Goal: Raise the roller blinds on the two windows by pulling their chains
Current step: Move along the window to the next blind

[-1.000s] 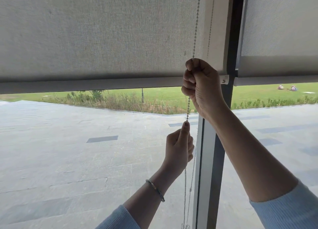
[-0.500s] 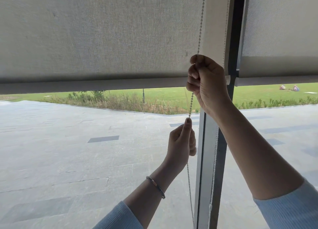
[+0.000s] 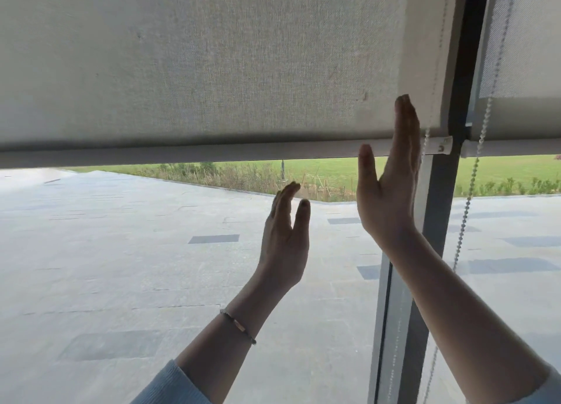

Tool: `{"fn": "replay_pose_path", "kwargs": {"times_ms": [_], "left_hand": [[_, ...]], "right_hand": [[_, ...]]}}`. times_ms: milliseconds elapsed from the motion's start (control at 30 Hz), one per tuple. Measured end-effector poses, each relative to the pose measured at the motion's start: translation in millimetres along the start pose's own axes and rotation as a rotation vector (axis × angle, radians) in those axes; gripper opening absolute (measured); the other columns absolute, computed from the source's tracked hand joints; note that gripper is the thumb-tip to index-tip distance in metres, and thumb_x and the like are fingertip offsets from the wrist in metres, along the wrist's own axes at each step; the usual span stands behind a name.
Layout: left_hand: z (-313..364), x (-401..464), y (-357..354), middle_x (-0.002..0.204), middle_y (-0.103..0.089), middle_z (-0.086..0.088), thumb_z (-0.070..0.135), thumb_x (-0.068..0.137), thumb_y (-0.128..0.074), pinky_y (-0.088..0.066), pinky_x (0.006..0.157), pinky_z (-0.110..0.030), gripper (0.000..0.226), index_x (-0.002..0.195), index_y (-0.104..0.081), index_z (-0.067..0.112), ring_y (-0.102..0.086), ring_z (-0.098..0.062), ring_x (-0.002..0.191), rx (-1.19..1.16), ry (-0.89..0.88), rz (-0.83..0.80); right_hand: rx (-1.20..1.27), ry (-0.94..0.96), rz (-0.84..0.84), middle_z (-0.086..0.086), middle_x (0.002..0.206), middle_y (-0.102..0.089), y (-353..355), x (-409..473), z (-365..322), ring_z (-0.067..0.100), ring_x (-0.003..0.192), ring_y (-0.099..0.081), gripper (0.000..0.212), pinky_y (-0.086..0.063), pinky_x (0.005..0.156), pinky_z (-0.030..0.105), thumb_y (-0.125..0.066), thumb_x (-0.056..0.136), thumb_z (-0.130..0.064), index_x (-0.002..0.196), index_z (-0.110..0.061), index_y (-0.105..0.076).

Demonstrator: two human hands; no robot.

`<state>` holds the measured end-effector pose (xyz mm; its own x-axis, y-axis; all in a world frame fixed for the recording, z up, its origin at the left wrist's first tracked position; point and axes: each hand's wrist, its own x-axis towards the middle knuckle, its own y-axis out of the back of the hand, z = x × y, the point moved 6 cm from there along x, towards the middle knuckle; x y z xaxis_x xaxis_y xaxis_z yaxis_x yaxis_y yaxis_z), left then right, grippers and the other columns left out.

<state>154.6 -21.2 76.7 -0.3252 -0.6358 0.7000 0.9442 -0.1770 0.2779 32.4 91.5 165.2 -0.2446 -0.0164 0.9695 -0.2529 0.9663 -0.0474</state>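
Observation:
A beige roller blind point(image 3: 197, 69) covers the upper part of the left window, its bottom bar point(image 3: 182, 154) level with the far lawn. A second blind point(image 3: 528, 39) hangs over the right window at about the same height. One bead chain point(image 3: 432, 78) runs down the left blind's right edge, and another bead chain point(image 3: 469, 191) hangs in front of the right window. My right hand point(image 3: 387, 188) is raised flat with fingers straight, just left of the first chain, holding nothing. Lower and to the left, my left hand point(image 3: 283, 236) is open too, and a bracelet is on its wrist.
A dark vertical window frame post point(image 3: 440, 221) separates the two panes. Through the glass lie a grey paved terrace point(image 3: 121, 251) and a green lawn point(image 3: 349, 172) with shrubs.
Both hands have let go of the chain and spread open. The view has moved closer to the window and a little to the left.

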Motion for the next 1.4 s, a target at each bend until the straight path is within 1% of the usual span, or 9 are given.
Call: {"fn": "replay_pose_path", "kwargs": {"times_ms": [100,167,300,433,533,833,1100,1300,1400], "left_hand": [[-7.2,10.2,43.4,0.171,-0.012,0.008,0.051,0.104,-0.028,0.002,0.125,-0.024,0.063,0.160,-0.024,0.022,0.001,-0.008,0.157,0.384,-0.186,0.082],[-13.1,17.4,72.2,0.172,-0.005,0.001,0.048,0.105,-0.029,0.007,0.127,-0.034,0.066,0.161,-0.019,0.015,0.007,-0.018,0.159,0.581,-0.247,0.128],[-12.3,27.6,128.1,0.172,-0.002,-0.010,0.042,0.106,-0.037,0.000,0.128,-0.046,0.071,0.161,-0.011,0.007,0.003,-0.030,0.159,0.847,-0.237,0.251],[-1.6,31.2,176.6,0.171,-0.005,-0.014,0.043,0.106,-0.040,-0.005,0.128,-0.049,0.073,0.160,-0.010,0.004,-0.002,-0.035,0.158,1.053,-0.237,0.317],[9.3,25.9,212.6,0.171,-0.007,-0.015,0.044,0.106,-0.041,-0.008,0.128,-0.049,0.073,0.160,-0.011,0.005,-0.004,-0.035,0.158,1.184,-0.231,0.371],[16.5,-30.7,337.2,0.171,-0.008,-0.014,0.046,0.107,-0.037,-0.004,0.128,-0.046,0.072,0.161,-0.009,0.007,-0.004,-0.033,0.158,1.471,-0.105,0.485],[10.1,-97.1,473.5,0.171,-0.007,-0.015,0.045,0.107,-0.035,0.002,0.127,-0.044,0.072,0.161,-0.007,0.006,-0.003,-0.033,0.158,1.680,0.046,0.547],[-4.5,-140.4,581.2,0.172,-0.004,-0.013,0.045,0.107,-0.032,-0.005,0.127,-0.052,0.072,0.162,-0.003,0.008,-0.002,-0.033,0.158,1.780,0.158,0.545],[-13.9,-158.5,626.6,0.172,-0.004,-0.012,0.043,0.107,-0.036,-0.006,0.127,-0.053,0.073,0.162,-0.003,0.007,-0.002,-0.033,0.158,1.805,0.210,0.545]], "right_hand": [[0.041,0.022,-0.103,0.018,0.163,-0.028,-25.7,-16.7,2.5,0.031,0.154,-0.020,0.057,-0.014,0.127,0.036,-0.045,0.102,-0.018,0.153,0.002,-0.026],[0.068,0.028,-0.172,0.014,0.164,-0.027,-46.2,-27.3,-0.6,0.027,0.155,-0.017,0.058,-0.012,0.126,0.033,-0.043,0.103,-0.023,0.154,-0.002,-0.026],[0.147,0.087,-0.272,0.010,0.165,-0.026,-93.1,-37.1,-31.7,0.024,0.156,-0.015,0.058,-0.013,0.126,0.034,-0.044,0.104,-0.027,0.155,-0.008,-0.026],[0.264,0.145,-0.307,0.012,0.164,-0.027,-134.8,-40.4,-79.2,0.028,0.156,-0.015,0.057,-0.019,0.126,0.045,-0.044,0.104,-0.027,0.154,-0.006,-0.028],[0.316,0.175,-0.324,0.012,0.165,-0.026,-160.5,-42.2,-111.8,0.028,0.156,-0.014,0.057,-0.018,0.125,0.047,-0.042,0.104,-0.030,0.155,-0.007,-0.028],[0.511,0.266,-0.397,0.011,0.166,-0.023,-224.5,-75.1,-221.4,0.027,0.156,-0.012,0.059,-0.010,0.128,0.041,-0.038,0.105,-0.037,0.156,-0.010,-0.024],[0.709,0.284,-0.443,0.013,0.166,-0.023,-282.3,-118.2,-364.1,0.030,0.156,-0.014,0.060,-0.015,0.127,0.046,-0.036,0.105,-0.037,0.156,-0.008,-0.023],[0.776,0.274,-0.458,0.016,0.164,-0.025,-334.0,-153.1,-463.8,0.033,0.155,-0.017,0.060,-0.022,0.123,0.052,-0.039,0.104,-0.034,0.155,-0.007,-0.027],[0.791,0.265,-0.503,0.014,0.166,-0.022,-363.2,-174.6,-509.7,0.031,0.156,-0.014,0.060,-0.018,0.125,0.050,-0.038,0.104,-0.036,0.156,-0.010,-0.024]]}}
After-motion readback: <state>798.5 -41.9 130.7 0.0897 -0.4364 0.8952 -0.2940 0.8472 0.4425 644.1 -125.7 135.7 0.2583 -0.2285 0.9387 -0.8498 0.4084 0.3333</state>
